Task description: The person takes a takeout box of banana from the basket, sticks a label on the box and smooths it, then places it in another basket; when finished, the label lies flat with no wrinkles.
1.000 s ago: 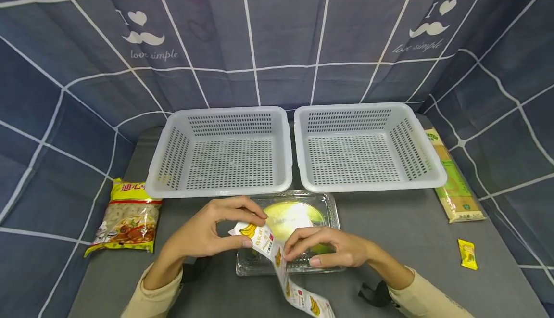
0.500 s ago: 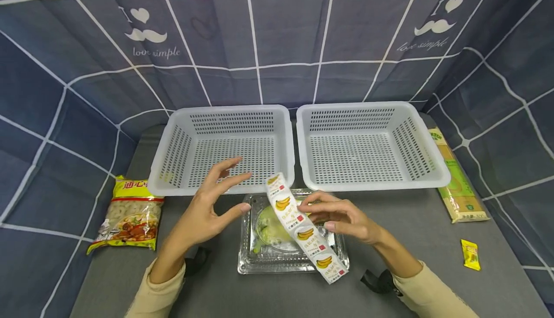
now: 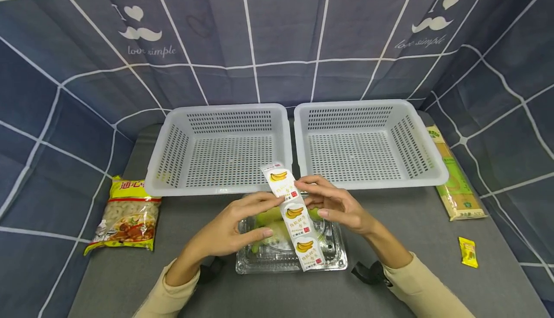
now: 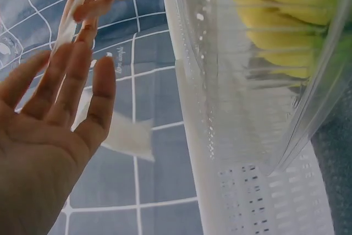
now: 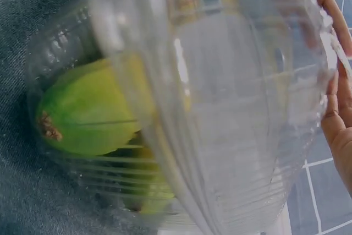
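A paper strip of banana labels (image 3: 296, 217) hangs between the hands, above a clear lidded plastic box (image 3: 255, 264). Yellow-green fruit (image 5: 91, 108) shows through the box. The left hand (image 3: 233, 224) has its fingers extended, their tips touching the strip's left edge, the thumb apart from it. The right hand (image 3: 342, 207) holds the strip's upper right edge with its fingertips, thumb lower and off the strip. In the left wrist view the left hand (image 4: 55, 103) shows its palm with spread fingers. At the right wrist view's edge is the right hand (image 5: 341, 130).
Two white perforated baskets, left (image 3: 218, 193) and right (image 3: 372, 184), stand side by side behind the box. A yellow-topped food bag (image 3: 127, 217) lies at left. On the right are a long green packet (image 3: 459, 183) and a small yellow packet (image 3: 468, 252). Checked cloth (image 3: 285, 34) surrounds the table.
The left hand let go of the strip, rose off to the left, then came back down to touch its edge. The strip swung from a lower slant to a steeper one; the right hand moved up with it.
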Demonstrator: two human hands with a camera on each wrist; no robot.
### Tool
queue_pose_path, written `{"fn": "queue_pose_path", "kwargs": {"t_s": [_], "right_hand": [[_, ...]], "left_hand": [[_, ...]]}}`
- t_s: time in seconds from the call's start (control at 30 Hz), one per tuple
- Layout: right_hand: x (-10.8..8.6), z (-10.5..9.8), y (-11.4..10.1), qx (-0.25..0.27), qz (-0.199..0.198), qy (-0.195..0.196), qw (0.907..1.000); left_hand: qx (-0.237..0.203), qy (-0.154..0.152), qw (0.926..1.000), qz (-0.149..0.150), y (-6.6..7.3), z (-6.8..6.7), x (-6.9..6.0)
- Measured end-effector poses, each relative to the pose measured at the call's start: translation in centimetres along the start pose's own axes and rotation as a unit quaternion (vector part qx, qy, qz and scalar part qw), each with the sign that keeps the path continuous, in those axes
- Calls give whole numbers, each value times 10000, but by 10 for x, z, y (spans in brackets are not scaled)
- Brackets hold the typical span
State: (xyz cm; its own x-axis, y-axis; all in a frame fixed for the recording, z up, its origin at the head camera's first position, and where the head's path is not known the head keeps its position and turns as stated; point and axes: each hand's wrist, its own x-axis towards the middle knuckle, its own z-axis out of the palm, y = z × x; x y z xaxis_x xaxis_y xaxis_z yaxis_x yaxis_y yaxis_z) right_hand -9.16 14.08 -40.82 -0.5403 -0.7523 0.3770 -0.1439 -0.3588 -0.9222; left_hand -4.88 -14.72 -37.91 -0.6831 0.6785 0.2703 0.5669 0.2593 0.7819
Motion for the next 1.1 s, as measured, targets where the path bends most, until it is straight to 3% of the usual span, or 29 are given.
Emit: {"fn": "queue_pose_path", "kwargs": {"t_s": [0.17, 0.37, 0.6, 0.73, 0.9, 1.1], "right_hand": [[3, 4, 5, -38, 147, -197, 9997], [4, 9, 9, -358, 190, -139, 9991], [6, 10, 9, -822, 204, 480, 9952], [7, 9, 7, -940, 381, 905, 9907], [8, 11, 3, -1339, 840, 1389, 9776], [8, 12, 2, -1404, 814, 1397, 9768]], "left_hand": [[-25, 255, 9997, 47, -2, -1, 1], [131, 381, 9991, 100, -5, -1, 2], [714, 792, 9941, 212, -3, -1, 4], [908, 539, 9937, 370, 0, 0, 6], [1091, 292, 9930, 330, 0, 3, 10], [1093, 261, 9927, 433, -1, 4, 13]]}}
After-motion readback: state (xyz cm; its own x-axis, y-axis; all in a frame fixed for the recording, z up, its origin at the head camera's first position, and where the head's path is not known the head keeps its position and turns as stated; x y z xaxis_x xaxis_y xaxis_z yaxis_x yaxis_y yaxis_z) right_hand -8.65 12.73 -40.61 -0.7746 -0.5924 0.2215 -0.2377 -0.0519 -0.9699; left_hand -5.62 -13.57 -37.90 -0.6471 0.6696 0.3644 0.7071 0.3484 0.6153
